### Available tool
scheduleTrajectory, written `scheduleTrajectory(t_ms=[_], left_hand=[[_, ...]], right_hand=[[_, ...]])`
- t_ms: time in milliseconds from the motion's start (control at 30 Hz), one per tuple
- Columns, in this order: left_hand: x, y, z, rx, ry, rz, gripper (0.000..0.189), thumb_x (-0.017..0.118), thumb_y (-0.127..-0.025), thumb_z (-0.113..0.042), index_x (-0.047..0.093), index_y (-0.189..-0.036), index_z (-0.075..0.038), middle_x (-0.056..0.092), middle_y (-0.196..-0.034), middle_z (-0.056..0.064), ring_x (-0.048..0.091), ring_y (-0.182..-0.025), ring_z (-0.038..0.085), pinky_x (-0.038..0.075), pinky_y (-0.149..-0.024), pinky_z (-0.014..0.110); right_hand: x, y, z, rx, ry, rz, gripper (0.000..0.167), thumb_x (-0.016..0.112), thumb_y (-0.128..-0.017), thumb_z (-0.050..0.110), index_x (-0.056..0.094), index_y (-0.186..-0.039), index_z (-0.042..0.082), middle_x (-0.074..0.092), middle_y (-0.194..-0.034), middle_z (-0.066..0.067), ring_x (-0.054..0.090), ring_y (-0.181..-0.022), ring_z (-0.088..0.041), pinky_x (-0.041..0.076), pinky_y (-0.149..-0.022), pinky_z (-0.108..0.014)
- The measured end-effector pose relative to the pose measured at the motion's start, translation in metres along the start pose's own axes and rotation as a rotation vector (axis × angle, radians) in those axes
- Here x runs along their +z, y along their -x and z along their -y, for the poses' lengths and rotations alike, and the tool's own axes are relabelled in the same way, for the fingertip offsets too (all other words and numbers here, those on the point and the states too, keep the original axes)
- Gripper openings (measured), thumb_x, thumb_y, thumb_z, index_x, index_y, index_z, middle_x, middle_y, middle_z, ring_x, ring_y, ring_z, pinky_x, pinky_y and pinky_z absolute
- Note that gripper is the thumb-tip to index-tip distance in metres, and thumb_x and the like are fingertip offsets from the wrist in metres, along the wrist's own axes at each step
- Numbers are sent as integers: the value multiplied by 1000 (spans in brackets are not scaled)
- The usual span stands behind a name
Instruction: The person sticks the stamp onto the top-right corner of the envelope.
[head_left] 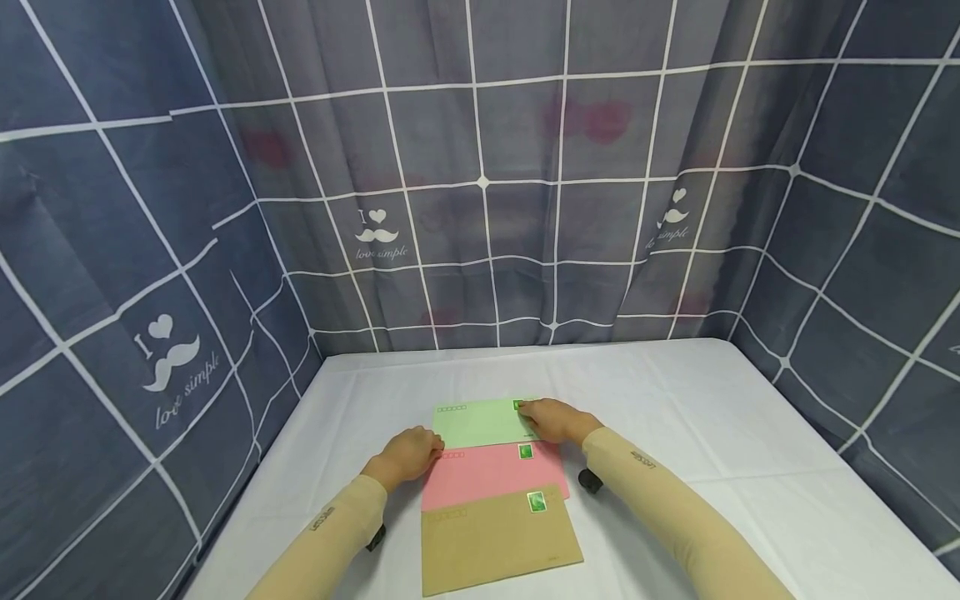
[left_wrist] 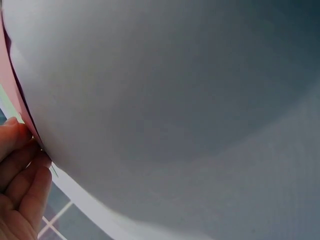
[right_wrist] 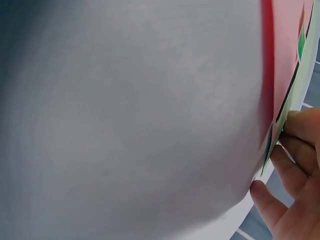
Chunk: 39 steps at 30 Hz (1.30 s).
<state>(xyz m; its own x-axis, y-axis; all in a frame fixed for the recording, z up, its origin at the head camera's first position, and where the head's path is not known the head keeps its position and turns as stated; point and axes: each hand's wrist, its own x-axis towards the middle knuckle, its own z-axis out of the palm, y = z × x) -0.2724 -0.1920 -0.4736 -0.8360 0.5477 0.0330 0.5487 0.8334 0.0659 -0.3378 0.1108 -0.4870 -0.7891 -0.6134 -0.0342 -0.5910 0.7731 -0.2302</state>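
A light green envelope (head_left: 480, 425) lies farthest away, its stamp at the upper right partly covered by fingers. My right hand (head_left: 555, 419) pinches its right edge; in the right wrist view the thumb and fingers (right_wrist: 295, 145) meet along that edge. My left hand (head_left: 411, 454) grips at the left side, where the green envelope meets the pink envelope (head_left: 491, 477); its fingertips (left_wrist: 42, 162) are right at the paper edges in the left wrist view. Nearest me is a brown envelope (head_left: 498, 537), overlapping the pink one's lower part. Both lower envelopes show green stamps at the upper right.
A white cloth (head_left: 660, 392) covers the table beneath the envelopes. Dark grey-blue curtains (head_left: 517, 225) with white grid lines enclose the back and both sides. Small black devices sit under both wrists, one (head_left: 590, 481) showing beside the right forearm.
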Motion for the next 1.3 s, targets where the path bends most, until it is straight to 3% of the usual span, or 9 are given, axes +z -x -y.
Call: scheduleTrajectory(t_ms=[400, 700, 1300], left_hand=[[-1, 1, -1, -1, 8, 5, 22, 65, -96, -8, 67, -75, -13, 61, -71, 0, 49, -65, 11, 46, -61, 28], [1, 2, 1, -16, -2, 13, 23, 65, -96, -9, 66, -74, -14, 58, -69, -2, 47, -65, 11, 44, -61, 26], [2, 0, 2, 2, 22, -6, 25, 66, -96, -8, 65, -72, -14, 56, -67, -3, 42, -63, 9, 40, -58, 24]], right_hand=[[0, 2, 1, 25, -1, 51, 40, 46, -107, 13, 51, -145, 3, 48, -154, -11, 46, -143, -32, 38, -119, -43], [1, 2, 3, 63, -28, 136, 46, 39, -108, 13, 39, -154, 5, 33, -163, -10, 30, -152, -30, 28, -125, -41], [-3, 8, 3, 38, -65, 82, 44, 40, -107, 7, 43, -150, 1, 39, -159, -14, 34, -149, -33, 30, -124, -43]])
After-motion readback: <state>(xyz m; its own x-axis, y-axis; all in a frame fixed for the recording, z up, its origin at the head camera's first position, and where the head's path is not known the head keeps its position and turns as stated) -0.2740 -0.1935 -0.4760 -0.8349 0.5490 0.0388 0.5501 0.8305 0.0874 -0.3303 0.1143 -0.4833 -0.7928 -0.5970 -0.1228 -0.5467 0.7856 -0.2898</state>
